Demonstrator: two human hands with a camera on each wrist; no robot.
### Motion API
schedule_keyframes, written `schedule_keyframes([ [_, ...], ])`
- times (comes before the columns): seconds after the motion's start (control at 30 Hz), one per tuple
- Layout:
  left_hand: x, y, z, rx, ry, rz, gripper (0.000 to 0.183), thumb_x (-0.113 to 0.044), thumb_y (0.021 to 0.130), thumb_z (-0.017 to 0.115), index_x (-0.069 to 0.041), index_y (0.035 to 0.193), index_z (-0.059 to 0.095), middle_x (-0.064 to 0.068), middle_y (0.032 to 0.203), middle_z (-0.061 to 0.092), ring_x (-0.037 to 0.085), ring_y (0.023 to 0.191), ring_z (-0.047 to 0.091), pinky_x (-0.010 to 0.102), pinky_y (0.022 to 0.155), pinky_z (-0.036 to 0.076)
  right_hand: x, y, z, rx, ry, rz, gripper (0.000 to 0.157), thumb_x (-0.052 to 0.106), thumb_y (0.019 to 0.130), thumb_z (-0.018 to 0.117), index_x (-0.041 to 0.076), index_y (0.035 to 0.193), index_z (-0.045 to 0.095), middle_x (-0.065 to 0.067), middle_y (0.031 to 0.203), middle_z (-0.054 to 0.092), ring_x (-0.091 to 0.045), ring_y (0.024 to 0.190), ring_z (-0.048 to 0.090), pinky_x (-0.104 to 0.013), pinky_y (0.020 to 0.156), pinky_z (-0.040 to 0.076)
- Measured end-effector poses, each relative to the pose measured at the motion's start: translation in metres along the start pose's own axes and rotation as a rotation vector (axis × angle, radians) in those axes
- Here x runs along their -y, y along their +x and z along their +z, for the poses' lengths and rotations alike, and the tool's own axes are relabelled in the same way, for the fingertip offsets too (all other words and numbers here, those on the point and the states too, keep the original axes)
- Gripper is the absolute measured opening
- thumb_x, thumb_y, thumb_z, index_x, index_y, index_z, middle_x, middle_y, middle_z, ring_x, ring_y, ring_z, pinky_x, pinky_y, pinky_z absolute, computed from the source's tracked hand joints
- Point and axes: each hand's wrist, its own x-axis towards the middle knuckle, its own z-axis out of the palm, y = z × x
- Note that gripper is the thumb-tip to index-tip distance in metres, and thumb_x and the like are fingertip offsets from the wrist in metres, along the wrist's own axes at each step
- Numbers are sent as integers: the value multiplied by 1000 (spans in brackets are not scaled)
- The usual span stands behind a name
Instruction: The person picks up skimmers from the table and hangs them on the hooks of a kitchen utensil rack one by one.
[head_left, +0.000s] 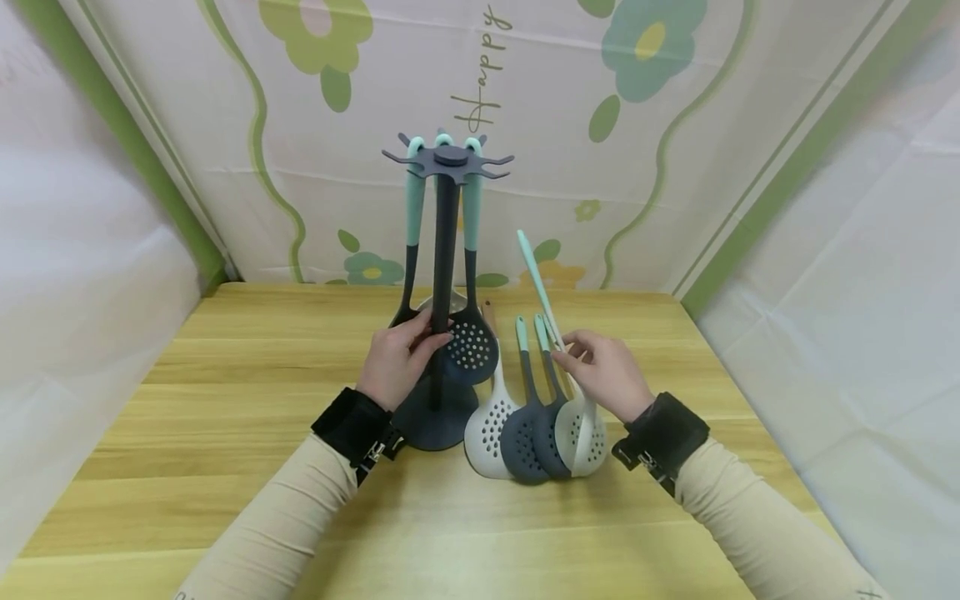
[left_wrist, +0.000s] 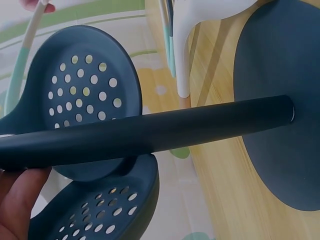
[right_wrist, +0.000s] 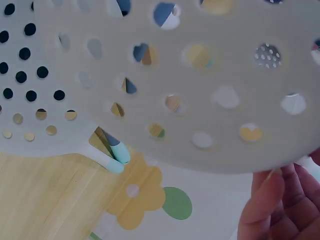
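My left hand (head_left: 397, 362) grips the pole of a dark utensil stand (head_left: 445, 233), the thumb across its front. Two dark perforated skimmers with mint handles hang there: one skimmer (head_left: 480, 367) right of the pole, the other skimmer (left_wrist: 145, 190) partly behind the hand in the head view. A third mint handle shows behind the pole. My right hand (head_left: 603, 367) pinches the shaft of a white skimmer with a mint handle (head_left: 534, 271), tilted, its perforated head (right_wrist: 227, 156) hanging down. Below it, it overlaps several skimmers lying in a row.
In that row are a white skimmer (head_left: 480, 446) with a brown handle end and a dark skimmer (head_left: 517, 471) with a mint handle, right of the stand's round base (head_left: 420, 437). Under them is the wooden table (head_left: 225, 467); a flowered cloth (head_left: 525, 167) hangs behind.
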Motion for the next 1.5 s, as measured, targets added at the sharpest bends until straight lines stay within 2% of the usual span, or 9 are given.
schedule_keyframes([
  [0.23, -1, 0, 2, -22, 26, 5, 27, -10, 92, 69, 0, 116, 68, 15, 95, 75, 22, 74, 68, 39, 68, 60, 2, -1, -1, -13, 34, 5, 30, 24, 97, 64, 3, 119, 66, -11, 88, 69, -18, 69, 59, -30, 58, 48],
  [0.47, -1, 0, 4, -26, 33, 13, 26, -11, 92, 70, 0, 116, 68, 15, 95, 75, 23, 77, 71, 39, 70, 61, 9, 1, -9, -46, 67, -31, 34, 25, 98, 64, 1, 122, 64, -12, 89, 69, -20, 72, 61, -31, 61, 49],
  [0.7, -2, 0, 4, -42, 34, 21, 30, -13, 92, 70, -2, 119, 68, 15, 96, 76, 25, 83, 74, 39, 70, 60, 21, 0, -13, -80, 88, -52, 32, 22, 97, 65, 1, 121, 65, -13, 90, 70, -23, 77, 64, -31, 65, 50],
  [1.03, -2, 0, 6, -34, 37, -7, 26, -14, 92, 70, -3, 115, 68, 14, 95, 75, 24, 80, 73, 39, 69, 60, 24, 0, -12, -102, 112, -79, 29, 21, 97, 64, 1, 119, 66, -14, 90, 70, -22, 76, 65, -31, 65, 51],
  [1.2, -1, 0, 6, -32, 40, -1, 26, -14, 92, 69, -3, 116, 67, 14, 95, 75, 24, 80, 73, 38, 69, 60, 24, 0, -14, -124, 128, -107, 27, 20, 97, 65, 0, 116, 67, -14, 88, 72, -20, 73, 66, -31, 64, 51],
  [1.5, -4, 0, 5, -33, 47, -1, 25, -15, 93, 69, -3, 114, 67, 14, 94, 75, 23, 79, 72, 39, 69, 60, 32, 0, -17, -153, 141, -152, 24, 18, 97, 65, 1, 114, 68, -14, 89, 72, -25, 74, 68, -32, 66, 53],
])
